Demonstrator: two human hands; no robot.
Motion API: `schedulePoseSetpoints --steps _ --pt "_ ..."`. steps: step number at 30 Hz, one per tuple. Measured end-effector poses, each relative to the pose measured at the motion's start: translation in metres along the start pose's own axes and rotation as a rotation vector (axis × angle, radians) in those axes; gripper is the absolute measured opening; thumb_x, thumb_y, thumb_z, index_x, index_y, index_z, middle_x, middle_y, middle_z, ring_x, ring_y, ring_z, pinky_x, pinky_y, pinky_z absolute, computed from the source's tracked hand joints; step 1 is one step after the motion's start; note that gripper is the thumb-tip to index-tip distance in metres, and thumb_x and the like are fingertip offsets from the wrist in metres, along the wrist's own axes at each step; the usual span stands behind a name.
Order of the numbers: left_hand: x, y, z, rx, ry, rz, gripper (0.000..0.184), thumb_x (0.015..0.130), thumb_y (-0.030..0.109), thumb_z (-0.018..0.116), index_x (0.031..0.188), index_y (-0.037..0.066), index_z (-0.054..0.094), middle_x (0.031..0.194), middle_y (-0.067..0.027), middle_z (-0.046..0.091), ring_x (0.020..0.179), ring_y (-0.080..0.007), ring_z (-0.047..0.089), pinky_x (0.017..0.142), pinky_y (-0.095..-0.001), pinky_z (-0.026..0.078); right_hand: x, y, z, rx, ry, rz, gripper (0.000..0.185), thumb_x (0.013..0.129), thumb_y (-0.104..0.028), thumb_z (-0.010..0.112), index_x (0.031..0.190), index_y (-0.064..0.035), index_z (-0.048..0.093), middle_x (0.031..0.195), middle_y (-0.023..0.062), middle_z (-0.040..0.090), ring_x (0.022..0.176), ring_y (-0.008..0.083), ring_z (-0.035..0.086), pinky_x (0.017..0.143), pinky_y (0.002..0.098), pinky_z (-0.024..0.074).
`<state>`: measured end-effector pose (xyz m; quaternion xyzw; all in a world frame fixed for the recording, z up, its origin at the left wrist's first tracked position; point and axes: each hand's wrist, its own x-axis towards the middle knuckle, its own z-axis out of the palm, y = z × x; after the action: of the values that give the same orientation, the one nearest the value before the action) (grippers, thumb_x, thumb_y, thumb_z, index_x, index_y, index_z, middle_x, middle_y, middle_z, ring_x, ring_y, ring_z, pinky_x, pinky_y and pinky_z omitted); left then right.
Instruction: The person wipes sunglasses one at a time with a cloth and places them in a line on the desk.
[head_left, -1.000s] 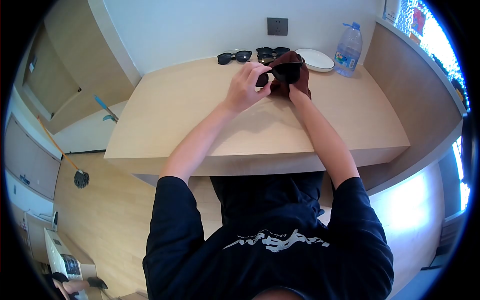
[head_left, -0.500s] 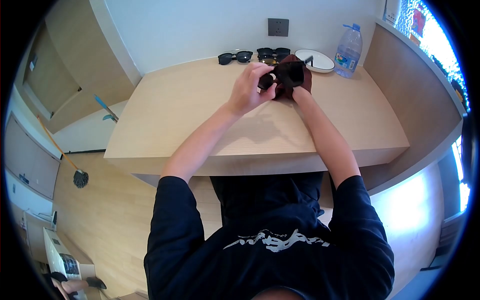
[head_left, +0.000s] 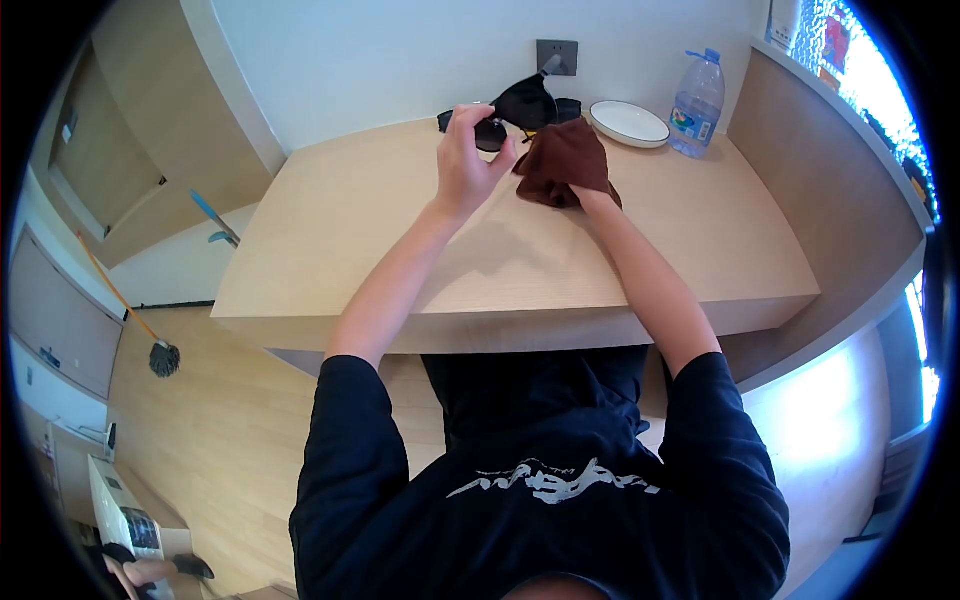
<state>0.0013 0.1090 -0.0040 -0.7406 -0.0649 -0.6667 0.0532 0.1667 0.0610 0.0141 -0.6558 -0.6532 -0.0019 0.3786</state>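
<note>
My left hand (head_left: 467, 165) pinches a pair of dark sunglasses (head_left: 527, 104) by one lens, holding them tilted above the desk. Draped over my right hand (head_left: 592, 197) is a brown cloth (head_left: 566, 160), which it grips just right of the sunglasses; the fingers are hidden under the fabric. The cloth and the sunglasses are apart. Behind them, more dark eyewear (head_left: 568, 109) lies at the back of the desk, partly covered from view.
A white plate (head_left: 630, 123) and a clear plastic bottle (head_left: 696, 105) stand at the back right of the wooden desk (head_left: 400, 270). A wall socket (head_left: 557, 57) is above. A raised panel (head_left: 830, 150) borders the right side. A mop (head_left: 163, 357) stands at left.
The sunglasses have moved left and up, away from the cloth, with my left hand. My right hand has turned, and the cloth now covers it. The plate is now fully in view.
</note>
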Motion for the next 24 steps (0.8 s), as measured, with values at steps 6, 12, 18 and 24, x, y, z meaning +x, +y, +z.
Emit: schedulePoseSetpoints --steps 6,12,18,24 --pt "-0.005 -0.006 -0.001 0.083 -0.108 -0.021 0.042 0.071 0.001 0.073 0.108 0.003 0.053 0.095 -0.0117 0.059 0.084 -0.0241 0.062 0.072 -0.0317 0.051 0.016 0.054 0.037 0.883 -0.087 0.072 0.026 0.083 -0.035 0.058 0.092 -0.012 0.066 0.089 0.0026 0.065 0.087 0.0192 0.061 0.072 0.0329 0.0509" --pt "-0.01 -0.003 0.007 0.175 -0.315 0.144 0.044 0.067 0.004 0.072 0.109 0.007 0.061 0.095 -0.0059 0.062 0.084 -0.0238 0.062 0.071 -0.0337 0.052 0.02 0.066 0.018 1.81 -0.734 0.133 0.044 0.088 -0.056 0.048 0.098 -0.0148 0.059 0.084 -0.0014 0.06 0.073 0.0126 0.058 0.059 0.0276 0.0485" --pt "-0.01 -0.004 0.006 0.266 -0.336 0.252 0.037 0.066 0.007 0.068 0.103 0.01 0.061 0.093 -0.0028 0.062 0.084 -0.0197 0.061 0.068 -0.0326 0.05 0.007 0.048 0.014 1.704 0.017 0.589 0.025 0.089 -0.04 0.058 0.088 -0.0154 0.055 0.078 -0.0019 0.059 0.06 0.0078 0.053 0.045 0.0239 0.0398" --pt "-0.01 0.003 0.006 0.312 -0.38 0.215 0.028 0.069 0.009 0.066 0.097 0.01 0.062 0.086 -0.0058 0.063 0.079 -0.0224 0.062 0.069 -0.0336 0.049 0.008 0.066 0.019 1.641 -0.123 0.369 0.018 0.089 -0.033 0.061 0.097 -0.0169 0.056 0.089 0.0015 0.06 0.072 0.013 0.058 0.059 0.0275 0.0491"
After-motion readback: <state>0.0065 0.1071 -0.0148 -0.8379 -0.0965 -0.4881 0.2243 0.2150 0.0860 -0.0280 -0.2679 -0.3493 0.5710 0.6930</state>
